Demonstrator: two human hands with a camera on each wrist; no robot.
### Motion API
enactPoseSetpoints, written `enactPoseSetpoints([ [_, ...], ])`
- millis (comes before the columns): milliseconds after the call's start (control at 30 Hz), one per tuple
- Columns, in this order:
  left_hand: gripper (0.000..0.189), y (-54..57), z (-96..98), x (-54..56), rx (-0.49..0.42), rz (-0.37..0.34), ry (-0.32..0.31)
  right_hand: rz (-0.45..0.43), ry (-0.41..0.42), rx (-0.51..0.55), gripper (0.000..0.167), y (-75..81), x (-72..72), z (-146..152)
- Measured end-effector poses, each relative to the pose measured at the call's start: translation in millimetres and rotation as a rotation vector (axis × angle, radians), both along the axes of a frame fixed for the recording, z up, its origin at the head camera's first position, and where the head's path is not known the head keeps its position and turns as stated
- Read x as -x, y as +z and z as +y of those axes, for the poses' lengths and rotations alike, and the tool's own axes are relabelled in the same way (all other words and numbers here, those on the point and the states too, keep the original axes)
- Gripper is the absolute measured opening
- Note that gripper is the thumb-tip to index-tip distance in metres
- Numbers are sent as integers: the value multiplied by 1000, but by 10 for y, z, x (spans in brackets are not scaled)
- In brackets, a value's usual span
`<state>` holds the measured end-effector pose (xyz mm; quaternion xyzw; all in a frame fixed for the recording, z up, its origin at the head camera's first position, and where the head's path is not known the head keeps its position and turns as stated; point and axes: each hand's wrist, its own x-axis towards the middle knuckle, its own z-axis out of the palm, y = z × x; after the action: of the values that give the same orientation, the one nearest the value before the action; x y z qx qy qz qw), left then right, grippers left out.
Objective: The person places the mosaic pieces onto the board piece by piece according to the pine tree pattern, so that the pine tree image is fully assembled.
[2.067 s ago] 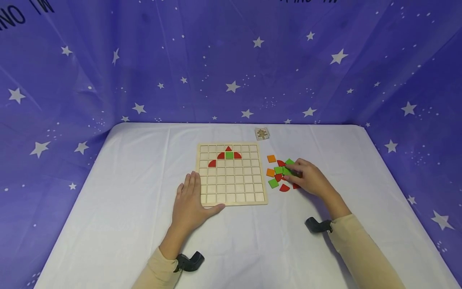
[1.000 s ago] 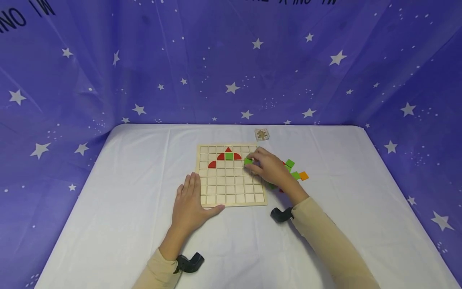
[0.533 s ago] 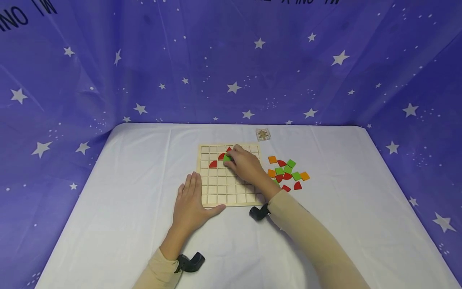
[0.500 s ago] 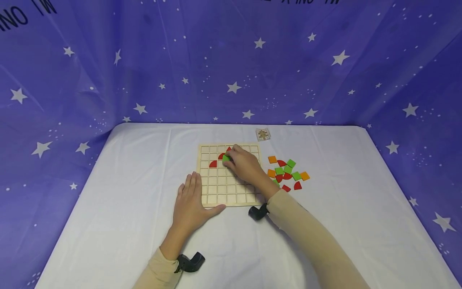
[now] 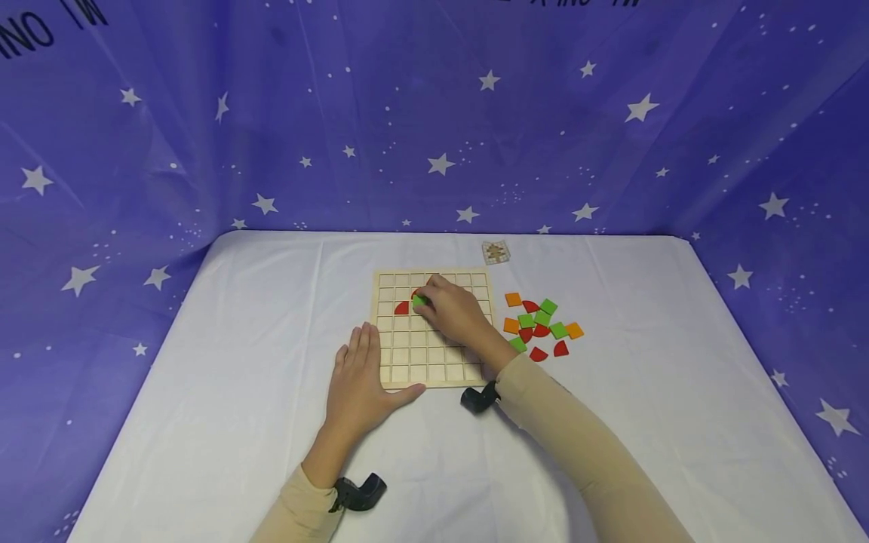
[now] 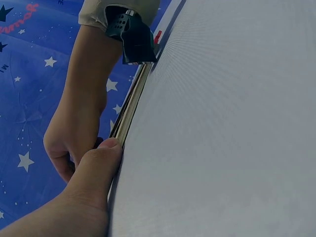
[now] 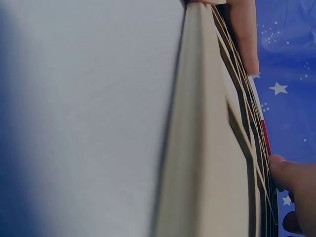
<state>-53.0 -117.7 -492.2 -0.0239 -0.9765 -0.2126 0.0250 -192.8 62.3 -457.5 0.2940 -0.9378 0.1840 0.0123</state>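
Observation:
A square wooden grid board [image 5: 435,354] lies on the white table. My left hand [image 5: 354,392] rests at its lower left corner, fingers extended along the left side and thumb on the near edge; the left wrist view shows that thumb [image 6: 98,165] at the board's edge. With my right hand [image 5: 453,308] I pinch a green square tile [image 5: 418,300] over the third row of cells. Left of that tile sits a red quarter-circle tile [image 5: 402,308]. Another red tile peeks out above the fingers, and my right hand hides the other tiles in the upper rows.
Right of the board lie loose tiles: green squares [image 5: 548,306], orange squares [image 5: 574,330] and red quarter-circles [image 5: 538,354]. A small clear-edged card with a brown pattern [image 5: 495,252] lies behind the board. A purple starred curtain [image 5: 434,121] hangs behind the table.
My right hand went from the loose tiles leftward onto the board with a green square tile, then shifted slightly further left beside the red quarter-circle. My left hand stayed in place.

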Motion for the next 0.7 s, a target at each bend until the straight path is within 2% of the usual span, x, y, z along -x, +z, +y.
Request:
enactPoseSetpoints([
  [300,132,11,7,-3,-2,3,1,12,34,39,29,-28,1,29],
  [700,132,45,8,-12,3,2,2,-35,13,65,32,-37,-8,49],
])
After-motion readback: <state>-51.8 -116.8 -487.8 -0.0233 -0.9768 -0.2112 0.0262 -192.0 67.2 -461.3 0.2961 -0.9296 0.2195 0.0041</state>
